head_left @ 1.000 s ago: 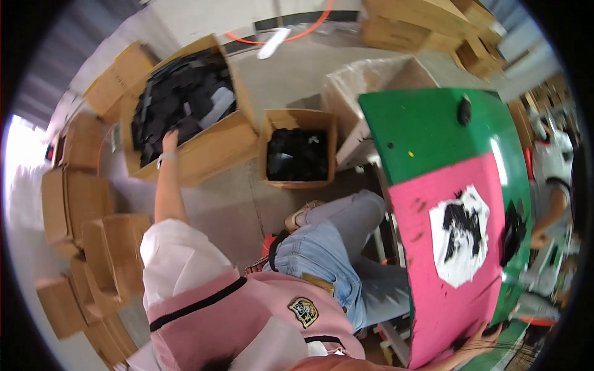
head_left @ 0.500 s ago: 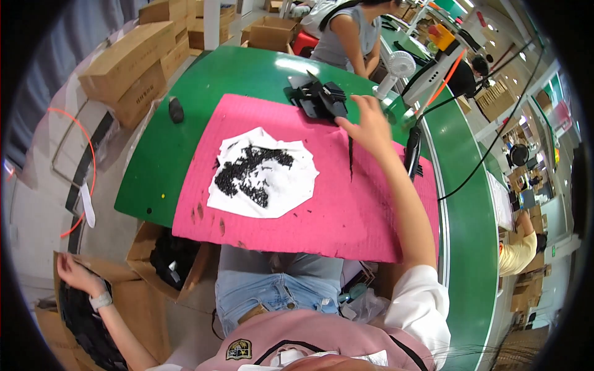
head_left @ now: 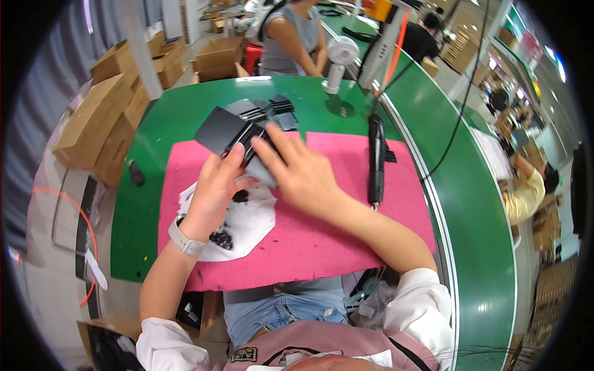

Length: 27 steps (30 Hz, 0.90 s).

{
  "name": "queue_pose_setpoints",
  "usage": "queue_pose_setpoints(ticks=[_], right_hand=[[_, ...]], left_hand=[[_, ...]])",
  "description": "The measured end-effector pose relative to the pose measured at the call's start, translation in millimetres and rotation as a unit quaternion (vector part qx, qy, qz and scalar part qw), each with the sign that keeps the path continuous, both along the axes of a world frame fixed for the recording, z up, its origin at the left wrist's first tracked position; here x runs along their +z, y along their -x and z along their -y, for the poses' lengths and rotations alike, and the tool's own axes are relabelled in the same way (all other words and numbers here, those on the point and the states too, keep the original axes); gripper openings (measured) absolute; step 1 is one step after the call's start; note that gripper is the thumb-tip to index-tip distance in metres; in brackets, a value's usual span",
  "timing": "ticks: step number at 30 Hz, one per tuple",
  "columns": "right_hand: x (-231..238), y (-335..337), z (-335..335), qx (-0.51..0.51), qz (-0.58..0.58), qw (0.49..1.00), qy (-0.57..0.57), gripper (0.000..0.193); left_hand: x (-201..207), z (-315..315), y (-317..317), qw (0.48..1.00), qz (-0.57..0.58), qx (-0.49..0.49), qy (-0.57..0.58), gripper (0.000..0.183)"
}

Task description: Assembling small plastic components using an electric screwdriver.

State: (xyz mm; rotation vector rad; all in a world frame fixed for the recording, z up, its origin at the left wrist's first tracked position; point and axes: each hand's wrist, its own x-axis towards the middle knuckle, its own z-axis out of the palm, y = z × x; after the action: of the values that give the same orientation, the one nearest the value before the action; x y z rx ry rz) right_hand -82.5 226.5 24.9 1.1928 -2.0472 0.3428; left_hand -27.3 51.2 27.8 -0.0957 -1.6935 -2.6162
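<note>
Both hands meet over the far left of the pink mat (head_left: 334, 229), on flat black plastic parts (head_left: 221, 130). My left hand (head_left: 213, 188), wearing a pale wristband, closes its thumb and finger against the near edge of these parts. My right hand (head_left: 303, 176) lies over them from the right, its fingers bent onto their side. The fingers hide how the parts sit together. Beneath the hands, a white cloth (head_left: 253, 226) carries small black pieces (head_left: 221, 239), too tiny to name. A loose stack of similar black parts (head_left: 283, 111) lies just beyond.
To the right a black pen-shaped electric screwdriver (head_left: 375, 157) hangs over the mat on a cable. A white fan (head_left: 337, 62) stands at the back of the green table (head_left: 139, 232). A dark small object (head_left: 136, 173) rests at the left. Another person (head_left: 291, 37) sits across.
My left hand has come from the box at lower left up over the mat. My right hand has moved left, and black parts now lie between both hands.
</note>
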Motion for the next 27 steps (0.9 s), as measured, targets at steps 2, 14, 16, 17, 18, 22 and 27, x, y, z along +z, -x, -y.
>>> queue_pose_setpoints(ticks=[2,14,16,17,18,22,27], right_hand=[[-6.8,-16.5,-16.9,-0.048,0.036,0.998,0.003,0.055],[-35.0,86.7,-242.0,-0.269,0.290,0.918,0.024,0.058],[-32.3,86.9,-237.1,-0.266,0.323,0.908,-0.001,0.056],[-31.4,89.0,-234.9,-0.266,0.320,0.909,-0.001,0.056],[-30.1,87.0,-228.6,-0.253,0.312,0.916,-0.009,0.055],[-13.2,71.7,-213.7,-0.326,0.289,0.897,-0.072,0.046],[-33.0,77.4,-236.6,-0.353,0.315,0.881,-0.020,0.033]], left_hand=[[2.9,-23.1,5.3,1.000,-0.017,0.025,-0.002,0.031],[-14.7,-10.5,-6.3,0.998,0.012,-0.043,0.054,0.039],[-18.4,-9.8,-10.8,0.997,0.023,-0.032,0.070,0.035],[-18.7,-10.5,-9.0,0.997,0.020,-0.031,0.069,0.035],[-18.9,-9.7,-10.3,0.997,0.023,-0.018,0.065,0.034],[-19.8,-9.6,-12.8,0.998,0.027,0.006,0.054,0.031],[-23.2,-12.6,-14.2,0.997,0.027,0.006,0.067,0.032]])
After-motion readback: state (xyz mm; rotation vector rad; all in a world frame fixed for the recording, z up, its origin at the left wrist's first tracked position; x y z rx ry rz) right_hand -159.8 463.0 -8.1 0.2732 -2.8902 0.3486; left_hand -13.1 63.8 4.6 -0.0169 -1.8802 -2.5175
